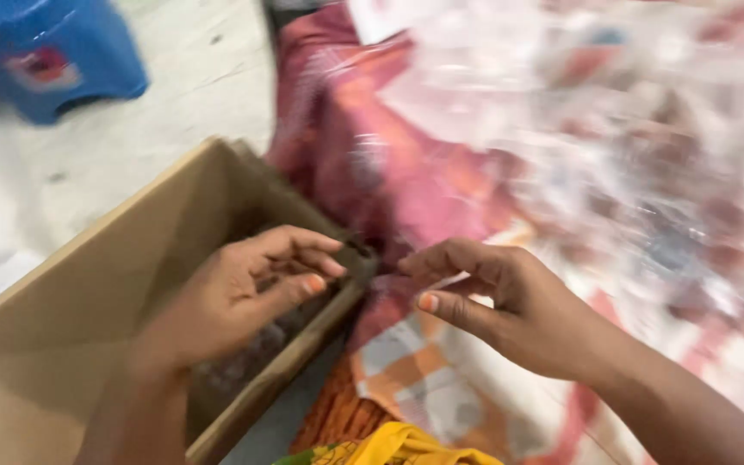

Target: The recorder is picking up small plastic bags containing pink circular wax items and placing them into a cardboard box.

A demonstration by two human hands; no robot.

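Observation:
My left hand [247, 288] hovers over the open brown cardboard box [62, 310], its fingers curled loosely with nothing seen in them. My right hand [492, 301] is beside it, over a pink and orange patterned cloth [406, 172], fingers bent and pinched together at the tips; whether something small sits between them is not clear. The two hands' fingertips nearly meet above the box's corner [359, 258]. The picture is blurred by motion.
A heap of clear plastic wrappers [630, 129] lies on the cloth at the upper right. A blue plastic stool [45, 52] stands on the pale floor at the upper left. Yellow and orange fabric [389, 443] shows at the bottom edge.

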